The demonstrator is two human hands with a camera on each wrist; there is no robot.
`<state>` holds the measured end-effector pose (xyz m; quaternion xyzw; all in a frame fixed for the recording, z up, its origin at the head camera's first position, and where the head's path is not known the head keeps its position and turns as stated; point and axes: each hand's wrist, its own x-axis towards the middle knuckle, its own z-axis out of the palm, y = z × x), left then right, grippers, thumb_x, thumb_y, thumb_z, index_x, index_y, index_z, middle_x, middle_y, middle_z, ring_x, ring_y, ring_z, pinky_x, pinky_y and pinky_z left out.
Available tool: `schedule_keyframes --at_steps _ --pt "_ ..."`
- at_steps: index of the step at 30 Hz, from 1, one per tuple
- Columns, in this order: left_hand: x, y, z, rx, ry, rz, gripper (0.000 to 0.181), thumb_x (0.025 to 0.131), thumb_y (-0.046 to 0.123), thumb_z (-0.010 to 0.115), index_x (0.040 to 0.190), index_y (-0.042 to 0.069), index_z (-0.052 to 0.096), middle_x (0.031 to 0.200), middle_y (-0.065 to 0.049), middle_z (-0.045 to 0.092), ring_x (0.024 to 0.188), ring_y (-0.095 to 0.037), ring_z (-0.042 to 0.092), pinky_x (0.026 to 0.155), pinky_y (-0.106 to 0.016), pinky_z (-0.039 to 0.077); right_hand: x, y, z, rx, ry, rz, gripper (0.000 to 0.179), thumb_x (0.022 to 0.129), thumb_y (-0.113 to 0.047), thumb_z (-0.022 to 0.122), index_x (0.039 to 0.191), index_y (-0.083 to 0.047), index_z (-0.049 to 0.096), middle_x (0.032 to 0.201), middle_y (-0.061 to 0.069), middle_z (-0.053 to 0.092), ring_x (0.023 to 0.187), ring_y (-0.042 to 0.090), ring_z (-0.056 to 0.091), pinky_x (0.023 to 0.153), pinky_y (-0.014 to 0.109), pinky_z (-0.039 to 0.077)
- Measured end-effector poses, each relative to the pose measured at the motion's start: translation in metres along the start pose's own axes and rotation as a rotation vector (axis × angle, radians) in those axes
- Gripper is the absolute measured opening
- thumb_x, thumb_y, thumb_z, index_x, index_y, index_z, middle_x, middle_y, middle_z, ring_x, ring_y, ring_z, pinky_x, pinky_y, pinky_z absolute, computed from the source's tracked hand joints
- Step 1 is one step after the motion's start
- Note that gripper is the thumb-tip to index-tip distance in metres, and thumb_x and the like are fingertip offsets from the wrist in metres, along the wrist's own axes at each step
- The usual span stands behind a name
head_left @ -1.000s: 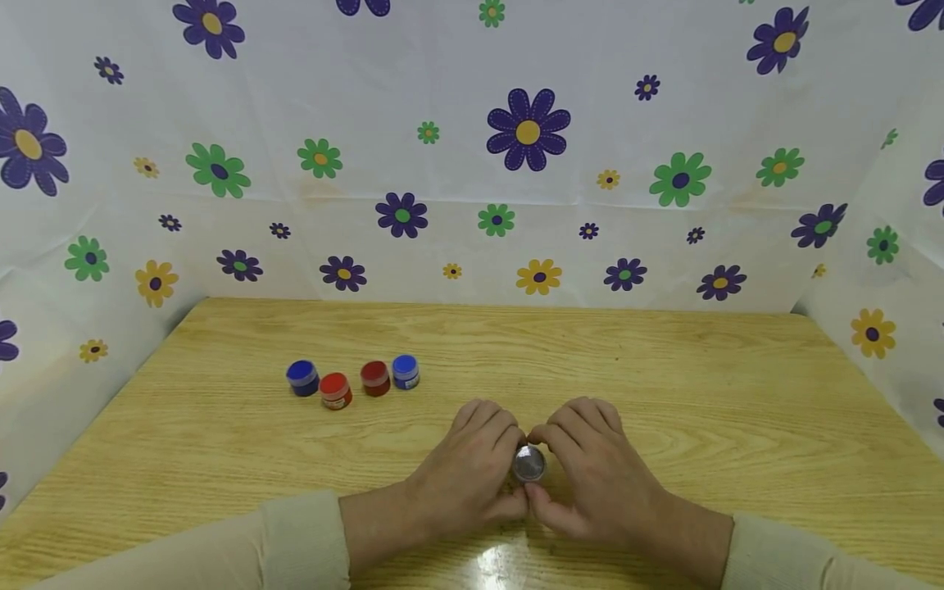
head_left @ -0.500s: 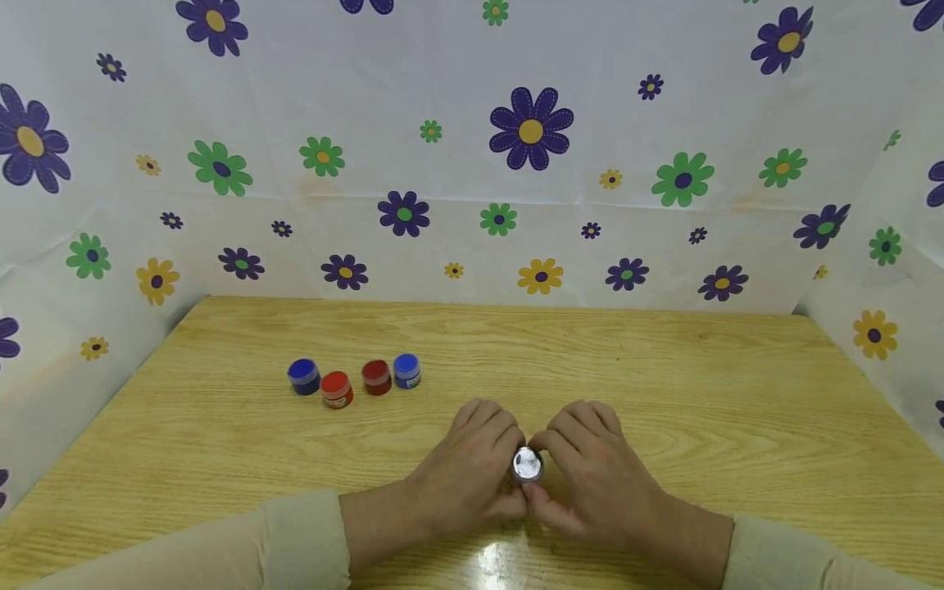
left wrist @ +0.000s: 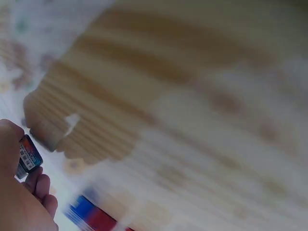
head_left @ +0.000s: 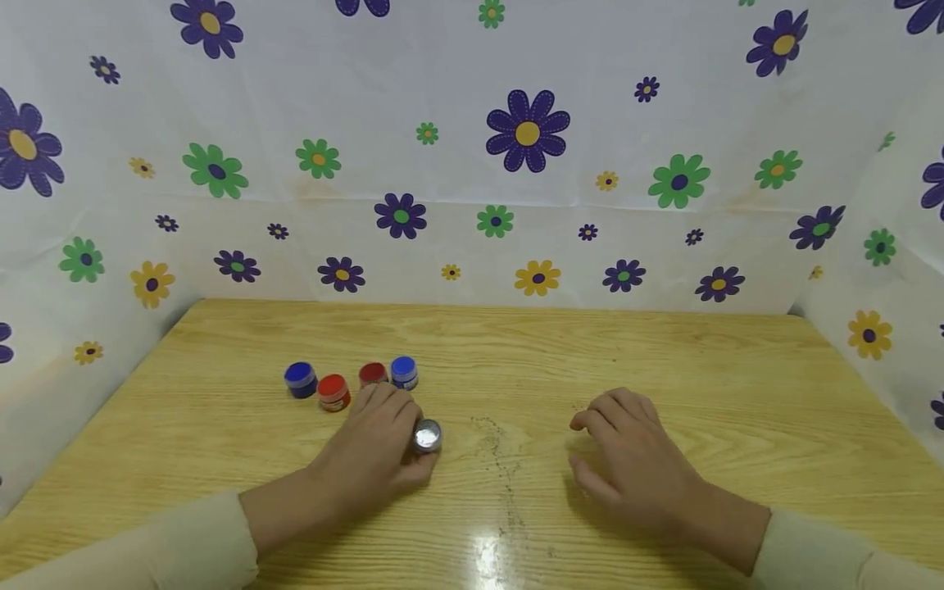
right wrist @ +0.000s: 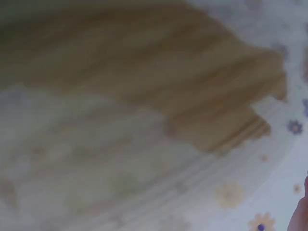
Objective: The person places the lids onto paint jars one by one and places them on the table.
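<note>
A small paint jar (head_left: pixel 428 436) with a shiny grey top is pinched between the thumb and fingers of my left hand (head_left: pixel 369 451), left of the middle of the table. In the left wrist view the jar's printed label (left wrist: pixel 31 156) shows beside the fingers. My right hand (head_left: pixel 642 459) is well off to the right, its thumb and fingers loosely bent and parted around nothing. Just past the left hand, a dark red jar (head_left: pixel 373 373) is partly covered by the knuckles. A bright red jar (head_left: pixel 334 392) sits beside it.
A dark blue jar (head_left: pixel 301 380) and a lighter blue jar (head_left: pixel 404 372) stand in the same group at the back left. Faint dark specks (head_left: pixel 496 451) mark the wooden table (head_left: pixel 701 360) between the hands. A flowered cloth (head_left: pixel 442 98) closes off the back and sides.
Both hands were together at the jar. My right hand has let go and moved right, while my left hand has carried the jar left toward the other jars.
</note>
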<state>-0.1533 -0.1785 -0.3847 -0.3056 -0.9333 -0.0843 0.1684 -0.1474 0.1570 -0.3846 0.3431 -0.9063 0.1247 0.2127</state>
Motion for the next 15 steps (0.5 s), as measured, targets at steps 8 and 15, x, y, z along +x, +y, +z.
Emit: schedule_keyframes --at_steps 8,15 --pt "-0.015 -0.039 -0.007 0.089 0.022 -0.080 0.032 0.081 0.035 0.072 0.086 0.005 0.060 0.089 -0.006 0.060 0.094 -0.027 0.053 0.094 -0.047 0.040 -0.019 0.047 -0.013 -0.049 -0.076 0.179 0.030 0.088 -0.020 0.061 0.113 -0.005 0.066 0.108 0.006 0.061 0.108 0.026 0.049 0.095 0.052 0.035" --pt "-0.022 -0.050 -0.012 0.133 0.044 -0.074 0.051 0.082 0.043 0.073 0.106 -0.002 0.064 0.107 -0.015 0.062 0.107 -0.034 0.053 0.100 -0.052 0.037 -0.040 0.083 -0.027 -0.074 -0.139 0.297 0.047 0.093 -0.026 0.062 0.131 0.002 0.058 0.126 0.019 0.060 0.119 0.038 0.046 0.095 0.061 0.035"
